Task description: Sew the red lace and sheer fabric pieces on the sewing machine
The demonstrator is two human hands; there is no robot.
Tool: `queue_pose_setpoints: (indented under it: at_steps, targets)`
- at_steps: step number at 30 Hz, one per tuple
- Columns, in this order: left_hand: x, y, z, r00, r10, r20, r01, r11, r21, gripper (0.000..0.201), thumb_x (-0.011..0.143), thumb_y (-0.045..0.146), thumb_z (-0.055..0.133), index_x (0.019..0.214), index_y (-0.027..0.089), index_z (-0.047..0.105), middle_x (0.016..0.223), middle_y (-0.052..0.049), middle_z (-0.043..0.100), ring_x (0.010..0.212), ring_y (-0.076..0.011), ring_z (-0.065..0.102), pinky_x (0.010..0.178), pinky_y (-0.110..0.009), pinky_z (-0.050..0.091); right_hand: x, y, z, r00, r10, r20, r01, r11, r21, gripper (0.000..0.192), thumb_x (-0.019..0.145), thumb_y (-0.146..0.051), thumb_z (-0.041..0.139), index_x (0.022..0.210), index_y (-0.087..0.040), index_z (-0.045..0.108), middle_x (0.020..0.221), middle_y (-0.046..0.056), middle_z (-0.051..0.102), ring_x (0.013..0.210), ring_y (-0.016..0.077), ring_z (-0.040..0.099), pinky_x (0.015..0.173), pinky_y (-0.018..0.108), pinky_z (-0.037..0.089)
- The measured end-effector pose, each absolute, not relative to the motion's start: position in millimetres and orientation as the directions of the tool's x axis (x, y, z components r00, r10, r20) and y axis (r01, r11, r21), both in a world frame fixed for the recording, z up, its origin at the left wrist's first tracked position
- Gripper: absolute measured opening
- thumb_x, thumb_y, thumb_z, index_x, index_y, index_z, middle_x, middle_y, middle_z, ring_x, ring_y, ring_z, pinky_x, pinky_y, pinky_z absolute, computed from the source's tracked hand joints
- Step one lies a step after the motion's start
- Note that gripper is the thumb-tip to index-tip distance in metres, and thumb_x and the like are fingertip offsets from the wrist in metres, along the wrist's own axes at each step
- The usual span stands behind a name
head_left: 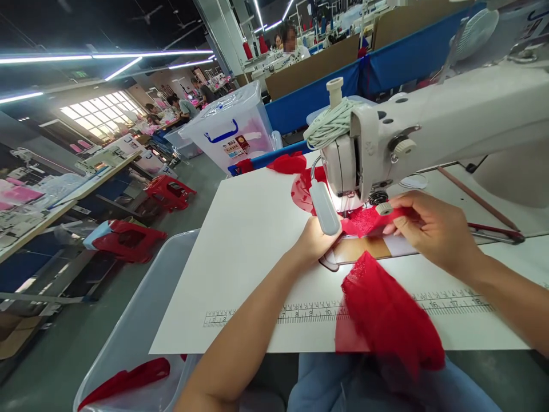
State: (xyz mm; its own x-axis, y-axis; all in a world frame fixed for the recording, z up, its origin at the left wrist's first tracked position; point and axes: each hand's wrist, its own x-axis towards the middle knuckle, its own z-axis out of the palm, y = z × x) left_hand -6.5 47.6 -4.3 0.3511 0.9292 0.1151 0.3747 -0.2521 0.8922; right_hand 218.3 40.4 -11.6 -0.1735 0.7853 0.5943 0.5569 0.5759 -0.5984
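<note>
Red lace fabric [363, 223] is lying under the head of the sewing machine [463, 109], right of centre in the frame.
The right hand [433, 229] is pinching the fabric's right end between thumb and fingers; the left hand [315, 239] is resting by its left end, fingertips hidden behind the white lamp [325, 209] (whether that grip is closing on anything, I cannot tell). Loose red cloth [390, 303] is hanging over the front edge of the worktop [244, 240], lower right of centre. The step seems to be lining up or stitching; the next move is probably calling for even guiding, fingers clear of the needle area.
</note>
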Motion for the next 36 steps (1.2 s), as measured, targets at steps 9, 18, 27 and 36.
queue_pose_setpoints:
  at_steps: [9, 18, 27, 36]
  targets:
    - [-8.5, 44.8, 7.5, 0.473, 0.862, 0.183, 0.416, -0.402, 0.815, 0.02, 0.081, 0.014, 0.05, 0.062, 0.019, 0.045, 0.064, 0.003, 0.047, 0.064, -0.0131, 0.046, 0.065, -0.027, 0.042, 208.6, 40.3, -20.4, -0.484, 0.566, 0.668, 0.692, 0.714, -0.104, 0.019, 0.091, -0.019, 0.047, 0.082, -0.022, 0.063, 0.072, 0.002, 0.054, 0.062, 0.0155, 0.054, 0.05, 0.026, 0.036]
    - [-0.1, 33.2, 1.2, 0.404, 0.902, 0.155, 0.574, -0.381, 0.725, 0.028, 0.079, 0.025, 0.065, 0.063, 0.021, 0.043, 0.067, 0.002, 0.05, 0.063, -0.0145, 0.051, 0.057, -0.027, 0.044, 202.9, 38.8, -20.9, -0.406, 0.612, 0.679, 0.699, 0.686, -0.201, 0.03, 0.091, -0.021, 0.045, 0.065, -0.021, 0.059, 0.062, 0.0, 0.048, 0.054, 0.0125, 0.043, 0.048, 0.025, 0.029]
    - [-2.4, 32.3, -8.8, 0.492, 0.785, 0.375, 0.653, -0.618, 0.437, 0.029, 0.076, 0.009, 0.053, 0.061, 0.022, 0.032, 0.063, 0.003, 0.042, 0.064, -0.0138, 0.044, 0.062, -0.027, 0.04, 209.7, 36.5, -17.5, -0.496, 0.549, 0.673, 0.668, 0.737, -0.108, 0.028, 0.092, -0.019, 0.042, 0.073, -0.02, 0.062, 0.064, -0.001, 0.049, 0.052, 0.011, 0.046, 0.045, 0.023, 0.03]
    - [-9.0, 27.0, -16.0, 0.602, 0.696, 0.391, 0.695, -0.698, 0.173, 0.012, 0.083, 0.013, 0.053, 0.086, 0.019, 0.063, 0.076, -0.003, 0.06, 0.074, -0.017, 0.056, 0.065, -0.028, 0.046, 217.7, 36.1, -28.0, -0.691, 0.402, 0.601, 0.499, 0.867, -0.006, 0.021, 0.088, -0.007, 0.045, 0.089, -0.021, 0.06, 0.109, 0.007, 0.069, 0.078, 0.0177, 0.063, 0.061, 0.029, 0.044]
